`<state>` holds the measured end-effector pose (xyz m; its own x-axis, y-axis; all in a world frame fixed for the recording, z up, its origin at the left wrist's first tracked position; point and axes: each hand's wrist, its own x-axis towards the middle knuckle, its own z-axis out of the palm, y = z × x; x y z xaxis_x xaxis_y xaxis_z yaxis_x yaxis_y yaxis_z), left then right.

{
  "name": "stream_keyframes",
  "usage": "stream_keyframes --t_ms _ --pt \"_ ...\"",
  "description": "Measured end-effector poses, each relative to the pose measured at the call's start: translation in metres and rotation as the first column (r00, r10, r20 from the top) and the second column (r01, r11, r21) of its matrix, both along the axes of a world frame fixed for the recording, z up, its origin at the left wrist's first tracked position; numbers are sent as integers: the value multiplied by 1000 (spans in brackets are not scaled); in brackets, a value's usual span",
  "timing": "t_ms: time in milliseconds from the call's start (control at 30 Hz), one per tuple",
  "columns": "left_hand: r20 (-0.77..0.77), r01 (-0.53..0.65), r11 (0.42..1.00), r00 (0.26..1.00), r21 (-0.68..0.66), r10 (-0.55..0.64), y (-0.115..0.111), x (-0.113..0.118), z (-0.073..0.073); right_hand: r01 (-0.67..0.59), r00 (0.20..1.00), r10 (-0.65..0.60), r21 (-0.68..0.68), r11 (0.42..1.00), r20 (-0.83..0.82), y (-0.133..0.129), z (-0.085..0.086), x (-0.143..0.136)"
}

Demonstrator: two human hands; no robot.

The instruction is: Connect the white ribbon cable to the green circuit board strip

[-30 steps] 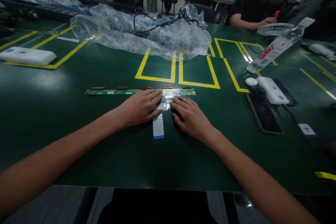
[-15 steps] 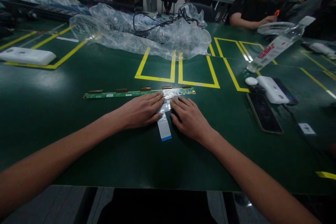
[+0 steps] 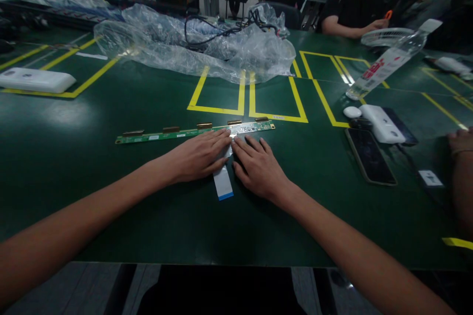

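A long, narrow green circuit board (image 3: 192,133) lies slightly slanted on the dark green table. From its middle a white flat ribbon cable (image 3: 223,182) with a blue end runs toward me. Over the cable's upper part rests my left hand (image 3: 199,156), its fingertips at the board's lower edge and its thumb on the cable. My right hand (image 3: 258,165) lies to the right with fingers spread, the index fingertip by the joint of cable and board. The fingertips of both hands nearly meet and hide part of the cable.
Crumpled clear plastic (image 3: 229,51) with black cables lies behind the board. At right are a tilted bottle (image 3: 391,61), a phone (image 3: 370,156) and a white device (image 3: 382,124). Another person's arm (image 3: 463,177) shows at the right edge. A white box (image 3: 37,80) sits at left.
The board has tilted a little, its left end nearer me. The cable's blue end has swung left, and my right hand has shifted left. Another person's arm has appeared at the right edge.
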<state>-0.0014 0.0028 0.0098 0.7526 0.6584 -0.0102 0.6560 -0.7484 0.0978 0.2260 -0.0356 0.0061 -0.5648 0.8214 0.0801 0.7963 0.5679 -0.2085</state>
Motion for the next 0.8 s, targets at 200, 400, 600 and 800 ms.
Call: stream_keyframes --t_ms 200,400,600,800 --pt "-19 23 1000 1000 5 -23 2 0 1 54 998 -55 42 998 15 -2 0 -4" --pt "-1 57 998 998 31 -57 3 -2 0 21 1000 -21 15 1000 3 0 -2 -3" --pt "-50 -12 997 999 78 16 9 2 0 -3 996 1 -18 1000 -92 5 1 5" --pt "-116 -341 934 929 109 353 59 -57 1 -19 984 16 -16 1000 -176 8 3 15"
